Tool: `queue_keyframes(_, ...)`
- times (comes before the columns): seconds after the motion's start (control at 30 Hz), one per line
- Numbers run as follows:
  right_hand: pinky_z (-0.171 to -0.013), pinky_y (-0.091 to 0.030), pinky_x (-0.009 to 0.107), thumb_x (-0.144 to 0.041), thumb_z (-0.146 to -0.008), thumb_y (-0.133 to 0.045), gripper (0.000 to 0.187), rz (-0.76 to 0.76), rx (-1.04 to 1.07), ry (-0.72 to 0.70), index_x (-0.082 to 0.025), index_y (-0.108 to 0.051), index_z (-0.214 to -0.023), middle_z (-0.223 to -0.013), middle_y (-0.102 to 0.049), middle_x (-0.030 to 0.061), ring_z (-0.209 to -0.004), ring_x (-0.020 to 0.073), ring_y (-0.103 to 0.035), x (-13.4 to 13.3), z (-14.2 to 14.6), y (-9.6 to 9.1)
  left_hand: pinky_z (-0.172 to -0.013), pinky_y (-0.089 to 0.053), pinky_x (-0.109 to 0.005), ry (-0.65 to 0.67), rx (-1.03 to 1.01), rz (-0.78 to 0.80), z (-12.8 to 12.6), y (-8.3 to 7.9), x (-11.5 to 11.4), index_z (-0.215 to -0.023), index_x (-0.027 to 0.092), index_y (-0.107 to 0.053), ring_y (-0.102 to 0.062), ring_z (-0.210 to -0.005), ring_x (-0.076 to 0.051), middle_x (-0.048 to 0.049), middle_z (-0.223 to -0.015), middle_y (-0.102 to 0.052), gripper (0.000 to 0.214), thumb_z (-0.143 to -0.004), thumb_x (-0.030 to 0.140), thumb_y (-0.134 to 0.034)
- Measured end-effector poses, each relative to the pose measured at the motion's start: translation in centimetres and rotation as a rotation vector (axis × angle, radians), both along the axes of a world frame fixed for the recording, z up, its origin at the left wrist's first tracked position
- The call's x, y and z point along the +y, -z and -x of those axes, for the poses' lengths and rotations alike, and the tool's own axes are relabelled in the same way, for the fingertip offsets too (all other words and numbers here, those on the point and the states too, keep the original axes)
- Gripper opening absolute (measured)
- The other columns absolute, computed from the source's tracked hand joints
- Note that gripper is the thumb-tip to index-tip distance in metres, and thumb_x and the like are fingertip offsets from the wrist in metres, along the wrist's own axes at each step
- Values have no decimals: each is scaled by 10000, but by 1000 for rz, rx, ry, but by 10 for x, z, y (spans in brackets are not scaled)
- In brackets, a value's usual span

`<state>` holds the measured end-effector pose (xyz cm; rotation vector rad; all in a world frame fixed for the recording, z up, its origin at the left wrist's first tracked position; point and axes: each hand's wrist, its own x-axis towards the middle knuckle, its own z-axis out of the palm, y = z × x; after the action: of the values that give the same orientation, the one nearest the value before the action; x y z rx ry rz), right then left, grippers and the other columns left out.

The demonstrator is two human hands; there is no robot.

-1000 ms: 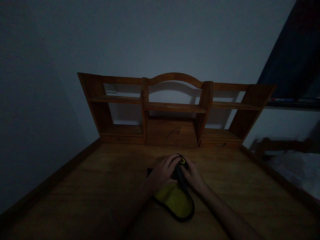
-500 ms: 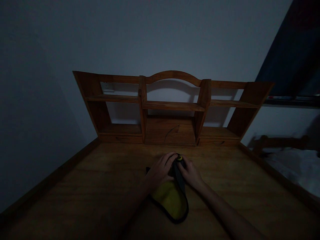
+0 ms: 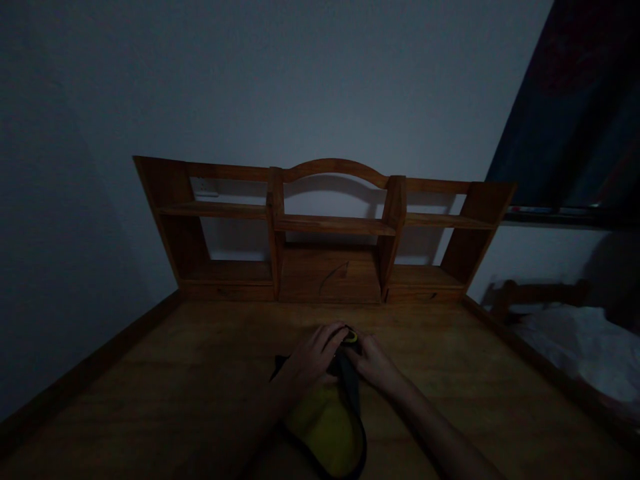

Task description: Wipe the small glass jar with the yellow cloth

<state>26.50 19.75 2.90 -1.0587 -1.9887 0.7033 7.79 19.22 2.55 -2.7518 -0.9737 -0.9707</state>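
A yellow cloth item with black edging (image 3: 327, 423) lies on the wooden tabletop (image 3: 200, 373); it looks like a soft case or pouch, but dim light hides its exact kind. My left hand (image 3: 309, 357) is closed over its far left part, with the fingers curled near the top. From the other side my right hand (image 3: 374, 362) grips the dark far end, thumb pressed inward. Between the fingertips shows a small yellow ring-shaped part (image 3: 352, 336). A grey-black flap (image 3: 349, 385) runs down from there. Whatever lies under the fingers is hidden.
A wooden shelf unit (image 3: 335, 227) with compartments and low drawers stands along the back of the table. Behind it is a pale wall (image 3: 250, 80) with a socket. Raised rims edge the tabletop. At the right are a dark curtain (image 3: 570, 100) and white bedding (image 3: 583, 347).
My view has tilted up and shifted slightly right, so the shelf, hands and yellow item sit lower and further left. Both hands keep nearly the same hold.
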Motion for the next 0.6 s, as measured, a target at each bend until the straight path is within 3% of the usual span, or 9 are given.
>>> queue_keyframes(0.27,-706,-418,239,-218,-885,-468,217,-180,-345,158,-166,-672,-940,-899,-727,94,-813,206,-676,-2,-8,-8,-1035,-396,-460,12,48,40,3,0,4,-1441,231,-198,-411,-1291,-308,-140,-1417,-388,850,-754,336,-688)
queue_keyframes(0.43,-673,-396,232,-240,-911,-422,263,-207,-401,189,-152,-670,-909,-865,-724,105,-792,199,-679,-4,-5,-9,-1048,-387,-444,-13,36,44,6,3,11,-1432,227,-212,-407,-1299,-286,-133,-1422,-390,855,-730,283,-696)
queue_keyframes(0.6,-664,-395,237,-203,-861,-466,209,-238,-412,180,-147,-667,-855,-828,-715,99,-766,203,-667,-3,-6,-4,-1012,-414,-431,-93,78,16,7,16,17,-1439,238,-199,-443,-1273,-295,-135,-1419,-406,878,-730,385,-697)
